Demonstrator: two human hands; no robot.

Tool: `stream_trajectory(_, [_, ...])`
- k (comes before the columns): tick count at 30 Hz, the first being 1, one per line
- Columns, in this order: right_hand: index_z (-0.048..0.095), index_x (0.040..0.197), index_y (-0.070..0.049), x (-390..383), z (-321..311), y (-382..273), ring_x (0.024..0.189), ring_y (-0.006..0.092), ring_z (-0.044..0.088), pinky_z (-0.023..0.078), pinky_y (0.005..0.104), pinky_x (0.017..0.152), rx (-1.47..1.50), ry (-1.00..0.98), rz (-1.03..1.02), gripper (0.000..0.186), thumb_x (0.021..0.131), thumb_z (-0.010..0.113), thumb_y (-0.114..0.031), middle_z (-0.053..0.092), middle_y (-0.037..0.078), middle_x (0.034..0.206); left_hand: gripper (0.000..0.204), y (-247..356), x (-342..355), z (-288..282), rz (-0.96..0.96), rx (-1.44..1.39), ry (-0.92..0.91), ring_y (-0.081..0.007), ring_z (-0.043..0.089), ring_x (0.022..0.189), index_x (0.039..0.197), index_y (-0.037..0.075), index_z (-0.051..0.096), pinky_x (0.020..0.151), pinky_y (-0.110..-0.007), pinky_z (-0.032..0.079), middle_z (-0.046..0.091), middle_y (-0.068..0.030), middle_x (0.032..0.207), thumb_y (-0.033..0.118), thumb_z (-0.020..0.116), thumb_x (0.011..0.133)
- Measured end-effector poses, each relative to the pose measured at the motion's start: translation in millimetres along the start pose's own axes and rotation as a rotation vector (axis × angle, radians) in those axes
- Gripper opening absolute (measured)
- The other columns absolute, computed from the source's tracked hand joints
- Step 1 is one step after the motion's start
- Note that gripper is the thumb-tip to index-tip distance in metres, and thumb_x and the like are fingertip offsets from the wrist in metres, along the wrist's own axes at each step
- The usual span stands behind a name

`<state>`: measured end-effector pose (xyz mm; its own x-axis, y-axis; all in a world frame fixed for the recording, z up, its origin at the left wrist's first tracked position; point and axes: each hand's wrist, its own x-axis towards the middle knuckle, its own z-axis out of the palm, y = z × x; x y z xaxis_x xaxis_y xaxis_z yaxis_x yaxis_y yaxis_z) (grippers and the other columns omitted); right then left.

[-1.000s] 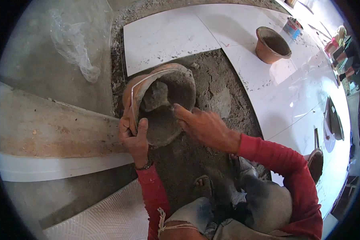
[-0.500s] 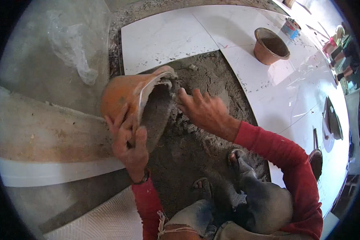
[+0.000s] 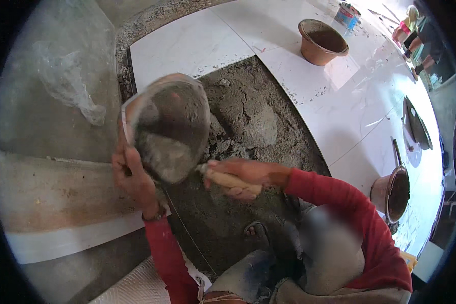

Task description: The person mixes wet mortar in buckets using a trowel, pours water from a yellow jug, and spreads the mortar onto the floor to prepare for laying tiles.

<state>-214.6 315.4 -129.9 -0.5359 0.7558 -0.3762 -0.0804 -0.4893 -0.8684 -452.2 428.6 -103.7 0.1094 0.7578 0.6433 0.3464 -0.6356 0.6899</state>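
Note:
My left hand [image 3: 134, 177] is closed on the rim of a mortar-smeared orange-brown bucket [image 3: 129, 119], which is tilted so that its mouth faces me. Grey residue coats the inside of the bucket. Just right of its lower rim, my right hand [image 3: 251, 172] grips the pale wooden handle of a trowel [image 3: 230, 182]; I cannot make out its blade. Beneath both hands lies a bed of grey mortar [image 3: 289, 126], with a smoother wet heap [image 3: 258, 126] beyond my right hand.
White glossy tiles [image 3: 187, 43] border the mortar bed at the far side and right. On them stand a brown bucket [image 3: 321, 50], a tin can [image 3: 347, 16] and another bucket [image 3: 380, 192]. A string [image 3: 190, 230] crosses near my left forearm. Another person [image 3: 428, 55] is at far right.
The bucket has swung from lying on its side to showing its inside toward me. My right hand has come down from its far rim, and the trowel handle now shows. A wet heap is now visible.

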Motion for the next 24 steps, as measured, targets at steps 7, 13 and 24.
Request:
stream_trajectory(7, [0.047,0.122,-0.003,-50,-7,2,0.06,0.0327,0.066,0.052,0.0417,0.053,-0.829,0.79,-0.582,0.042,0.096,0.059,-0.034,0.063,0.016,0.073,0.038,-18,10,5,-0.467,-0.112,0.617,-0.0098,0.037,0.071,0.08,0.008,0.05,0.069,-0.027,0.033,0.039,0.0036,0.075,0.04,0.057,0.099])
stream_trajectory(13, [0.05,0.112,-0.003,-49,-17,12,0.061,0.0358,0.064,0.051,0.0436,0.051,-1.317,0.864,-0.085,0.034,0.094,0.061,-0.03,0.062,0.02,0.073,0.042,13,34,-10,-0.396,-0.014,0.658,-0.0157,0.047,0.082,0.087,0.004,0.056,0.078,-0.031,0.039,0.049,-0.0034,0.088,0.045,0.059,0.096])
stream_trajectory(24, [0.043,0.133,-0.006,-49,-50,48,0.057,0.0358,0.065,0.049,0.0498,0.044,-1.05,0.876,0.064,0.052,0.098,0.049,-0.044,0.062,0.02,0.065,0.063,90,159,-16,-0.088,-0.171,0.297,-0.0315,0.049,0.128,0.145,0.001,0.036,0.105,-0.041,0.042,0.042,-0.0185,0.145,0.04,0.05,0.098])
